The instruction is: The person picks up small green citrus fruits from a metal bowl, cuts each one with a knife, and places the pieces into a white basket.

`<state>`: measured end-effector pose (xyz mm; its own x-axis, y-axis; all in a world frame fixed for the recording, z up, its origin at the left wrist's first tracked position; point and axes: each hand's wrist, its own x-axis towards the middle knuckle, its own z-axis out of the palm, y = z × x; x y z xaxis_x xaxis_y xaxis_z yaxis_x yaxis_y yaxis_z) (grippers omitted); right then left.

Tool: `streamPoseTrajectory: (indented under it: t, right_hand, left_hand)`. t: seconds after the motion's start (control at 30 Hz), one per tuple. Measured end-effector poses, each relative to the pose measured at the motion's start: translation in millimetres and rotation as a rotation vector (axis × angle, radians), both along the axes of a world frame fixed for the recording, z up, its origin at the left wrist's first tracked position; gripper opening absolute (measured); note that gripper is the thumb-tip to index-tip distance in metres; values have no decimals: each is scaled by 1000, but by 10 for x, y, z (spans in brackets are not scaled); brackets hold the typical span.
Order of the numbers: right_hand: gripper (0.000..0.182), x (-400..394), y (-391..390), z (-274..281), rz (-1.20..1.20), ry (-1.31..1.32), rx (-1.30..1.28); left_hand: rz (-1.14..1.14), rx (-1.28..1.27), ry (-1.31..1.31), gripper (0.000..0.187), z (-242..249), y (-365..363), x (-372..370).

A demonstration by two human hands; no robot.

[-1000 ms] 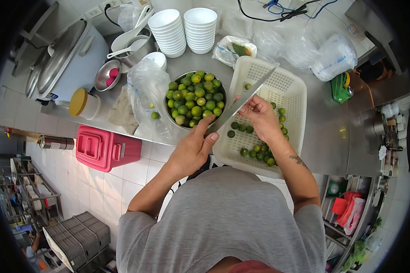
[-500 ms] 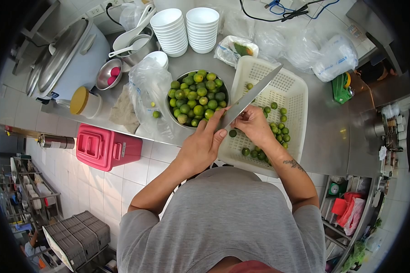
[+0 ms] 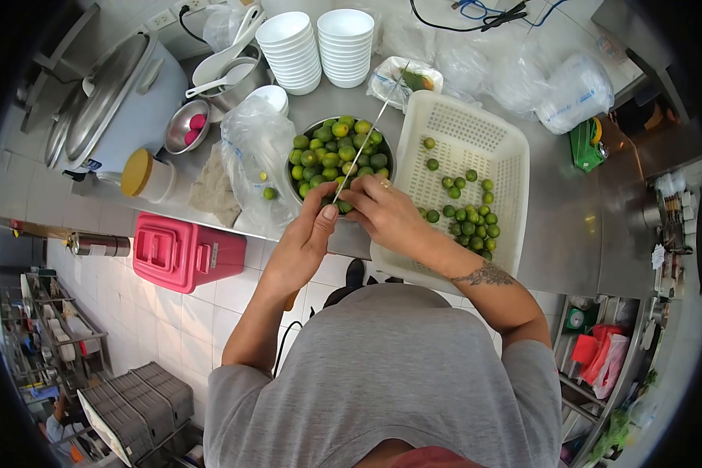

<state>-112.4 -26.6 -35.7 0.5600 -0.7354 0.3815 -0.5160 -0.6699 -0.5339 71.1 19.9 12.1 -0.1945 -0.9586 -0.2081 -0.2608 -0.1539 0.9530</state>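
My left hand [image 3: 304, 242] is closed around a long knife [image 3: 374, 125], whose thin blade is seen nearly edge-on, pointing up and away over the metal bowl [image 3: 395, 173]. Its orange-brown handle end shows beside my left wrist. My right hand [image 3: 386, 210] is curled against the near end of the blade, fingertips pinched on a small green lime [image 3: 344, 207] that is partly hidden. Green limes [image 3: 331, 158] heap up in the bowl beneath the blade. To the right, a white perforated basket [image 3: 515, 187] holds several loose limes [image 3: 469, 222] on its floor.
Behind the bowl stand stacks of white bowls [image 3: 288, 54] and a pot with ladles [image 3: 234, 86]. A plastic bag [image 3: 253, 156], a cloth [image 3: 214, 187] and a yellow-lidded tub [image 3: 136, 173] are at left. Below the counter sits a pink lidded bin [image 3: 187, 253].
Both hands have moved left from the basket's edge to the bowl. The knife has swung left, its broad side turning to edge-on. Limes in the basket have shifted.
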Motion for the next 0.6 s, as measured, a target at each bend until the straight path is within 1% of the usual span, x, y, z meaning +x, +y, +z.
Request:
streamPoseTrajectory:
  t: [0.07, 0.17, 0.23, 0.3, 0.33, 0.4, 0.5, 0.6]
  right_hand:
    - [31, 7, 35, 71, -4, 6, 4]
    - [23, -185, -27, 92, -54, -158, 41]
    - [14, -514, -152, 161, -125, -198, 254]
    - [10, -889, -287, 105, -193, -71, 460]
    - [11, -1047, -305, 31, -180, 27, 445]
    - [14, -1282, -318, -152, -156, 222, 412]
    - [20, -1454, -186, -381, -125, 370, 291]
    - [27, -1584, -204, -491, -240, 322, 307]
  left_hand:
    - [-7, 13, -8, 48, 10, 5, -3]
    - [-17, 55, -44, 46, 82, 14, -20]
    - [3, 102, -58, 46, 126, 33, -29]
    - [14, 27, -37, 49, 57, 35, -44]
    - [20, -11, -27, 50, 33, 39, -51]
    - [-4, -4, -42, 50, 63, 43, -84]
    - [-60, -34, -44, 50, 5, 25, -134]
    - [-110, -41, -44, 50, -15, 22, -173]
